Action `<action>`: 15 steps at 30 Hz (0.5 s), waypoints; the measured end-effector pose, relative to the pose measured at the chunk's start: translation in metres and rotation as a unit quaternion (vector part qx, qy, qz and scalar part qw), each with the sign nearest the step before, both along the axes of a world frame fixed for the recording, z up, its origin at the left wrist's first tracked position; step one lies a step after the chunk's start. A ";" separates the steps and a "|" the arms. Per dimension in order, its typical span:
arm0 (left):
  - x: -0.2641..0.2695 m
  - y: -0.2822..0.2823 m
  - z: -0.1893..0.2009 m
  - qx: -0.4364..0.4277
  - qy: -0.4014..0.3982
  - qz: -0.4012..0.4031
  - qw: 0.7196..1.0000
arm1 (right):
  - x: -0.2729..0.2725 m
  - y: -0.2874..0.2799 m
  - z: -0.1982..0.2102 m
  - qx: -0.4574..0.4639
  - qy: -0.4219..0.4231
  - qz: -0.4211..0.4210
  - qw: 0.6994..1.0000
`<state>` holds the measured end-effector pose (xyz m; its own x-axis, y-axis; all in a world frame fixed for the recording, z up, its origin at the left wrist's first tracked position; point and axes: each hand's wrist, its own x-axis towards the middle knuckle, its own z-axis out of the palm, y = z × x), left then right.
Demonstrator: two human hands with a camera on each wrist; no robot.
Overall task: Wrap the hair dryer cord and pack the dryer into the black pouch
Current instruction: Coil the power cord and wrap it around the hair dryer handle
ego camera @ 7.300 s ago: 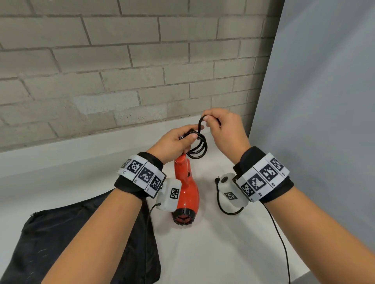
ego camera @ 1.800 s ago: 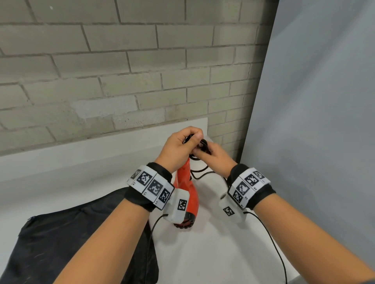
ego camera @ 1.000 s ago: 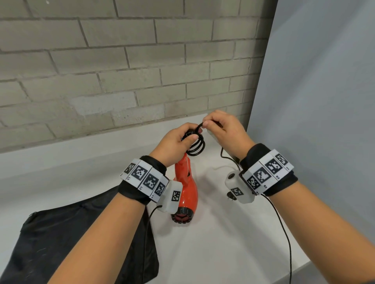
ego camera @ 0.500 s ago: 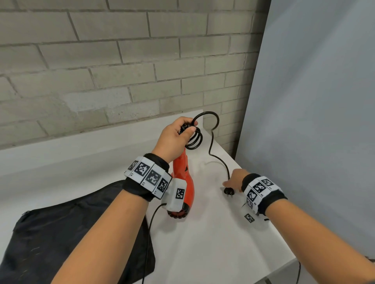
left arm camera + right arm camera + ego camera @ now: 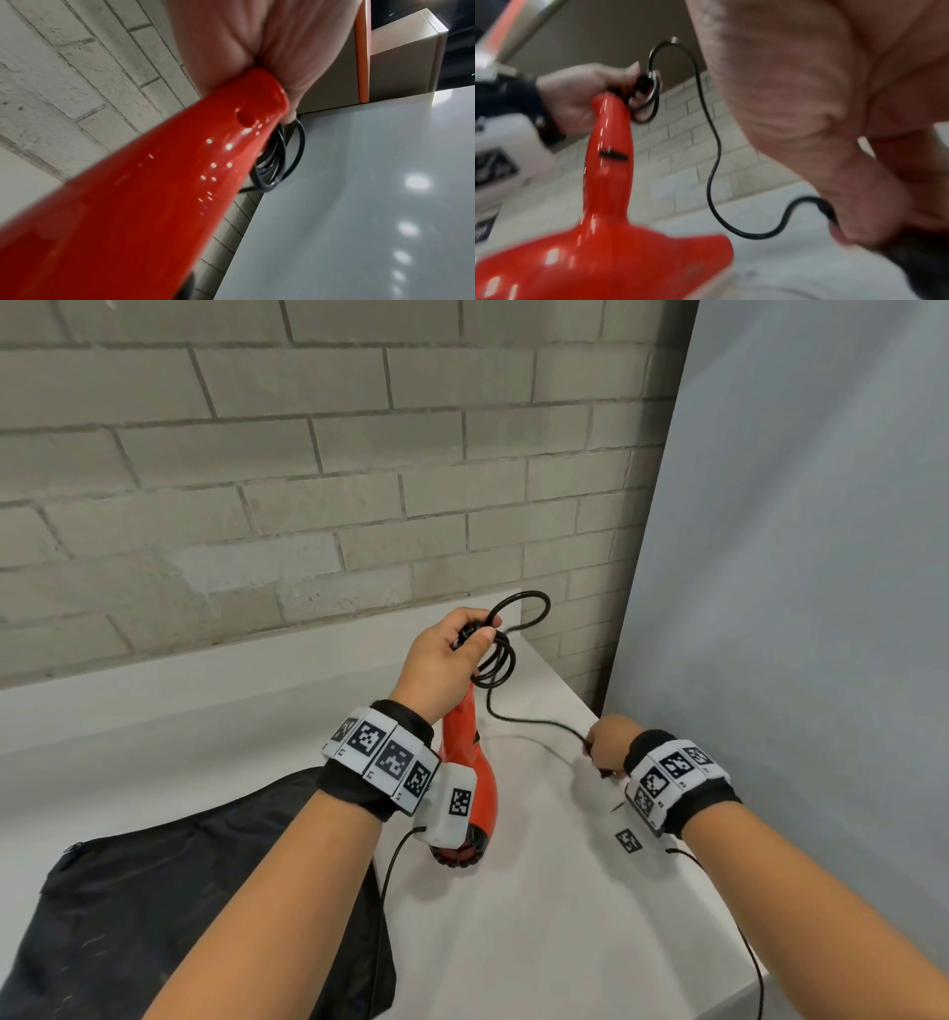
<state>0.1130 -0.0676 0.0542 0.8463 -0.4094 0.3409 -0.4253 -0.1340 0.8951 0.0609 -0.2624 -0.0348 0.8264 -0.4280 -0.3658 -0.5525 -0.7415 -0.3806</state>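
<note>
My left hand [image 5: 452,654] grips the top of the red hair dryer's [image 5: 470,762] handle, with several loops of black cord [image 5: 495,662] pinched against it. The dryer [image 5: 608,182] stands head down on the white table [image 5: 539,891]; its shiny handle [image 5: 154,192] fills the left wrist view, the coils [image 5: 277,160] hanging beside it. A loose length of cord [image 5: 712,154] runs from the coils down and right to my right hand [image 5: 606,744], which holds the plug end [image 5: 827,211] low over the table. The black pouch [image 5: 179,906] lies flat at the lower left.
A brick wall [image 5: 308,480] backs the table. A grey panel [image 5: 796,557] stands along the right side, and the table's right edge [image 5: 739,983] is close to my right forearm. Thin black sensor cables [image 5: 750,942] hang from both wristbands.
My right hand left the coils at the handle, dropped to the table on the right and took hold of the plug end. Since then it has lifted slightly. The left hand kept its grip.
</note>
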 end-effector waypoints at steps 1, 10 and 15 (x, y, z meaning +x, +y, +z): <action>0.000 0.001 0.000 -0.003 0.002 -0.002 1.000 | 0.000 -0.003 0.004 0.040 -0.060 -0.006 0.997; 0.004 0.009 -0.002 -0.028 0.015 -0.017 0.999 | -0.014 0.043 0.048 0.566 -0.477 0.074 0.668; 0.004 0.011 0.002 -0.071 0.107 -0.094 0.987 | -0.006 0.066 0.057 0.509 -0.484 0.115 0.703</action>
